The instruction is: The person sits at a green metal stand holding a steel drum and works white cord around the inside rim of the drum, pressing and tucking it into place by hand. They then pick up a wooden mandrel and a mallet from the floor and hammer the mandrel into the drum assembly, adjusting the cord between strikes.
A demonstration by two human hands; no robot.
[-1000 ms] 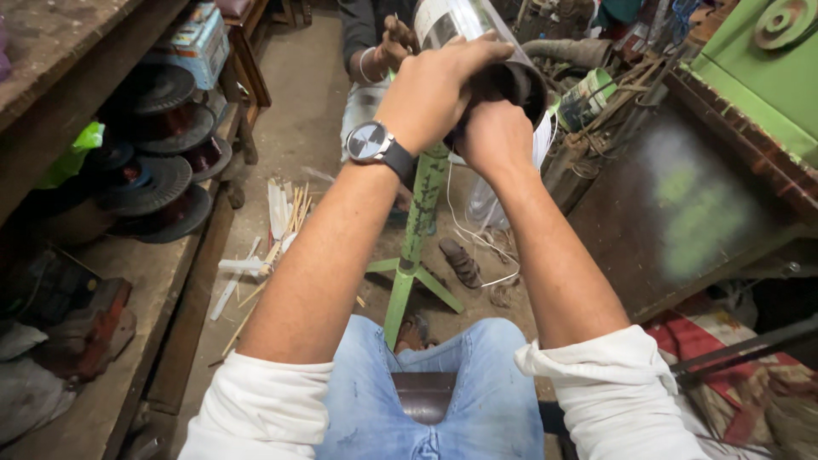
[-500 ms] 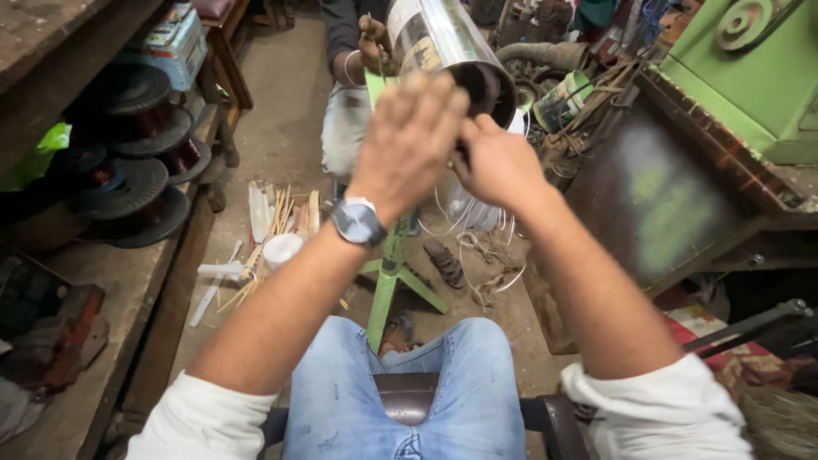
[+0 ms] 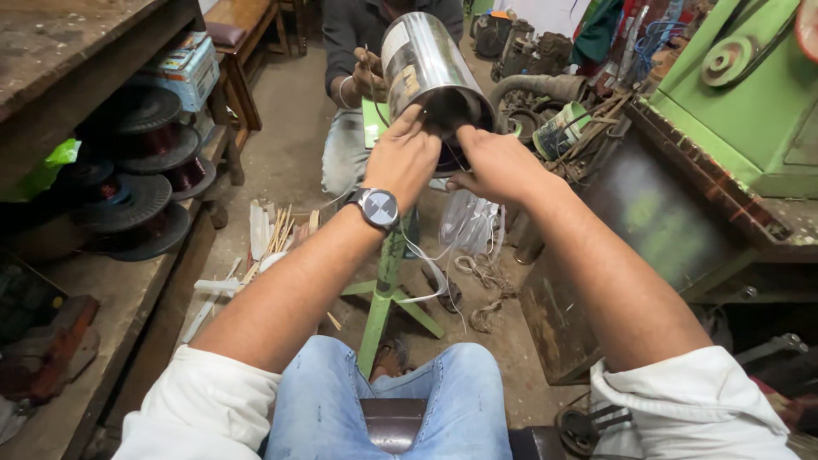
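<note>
Steel cylinder (image 3: 426, 60) — fingers (image 3: 423, 119) inside

Dark wire spools (image 3: 136, 183) sit stacked on the lower level of a wooden shelf (image 3: 77, 51) at the left; a small printed box (image 3: 186, 70) stands just above them, and a green bag (image 3: 47, 166) pokes out beside them; thin wooden sticks and white strips (image 3: 264, 234) lie scattered on the concrete floor (image 3: 281, 145); a clear plastic bag (image 3: 469, 223) and loose white cord (image 3: 430, 277) hang near the middle; a green machine (image 3: 750, 94) with a pulley stands at the right above a worn dark metal cabinet (image 3: 648, 230); another person's hand (image 3: 368, 75) shows beyond, at the far side.
</note>
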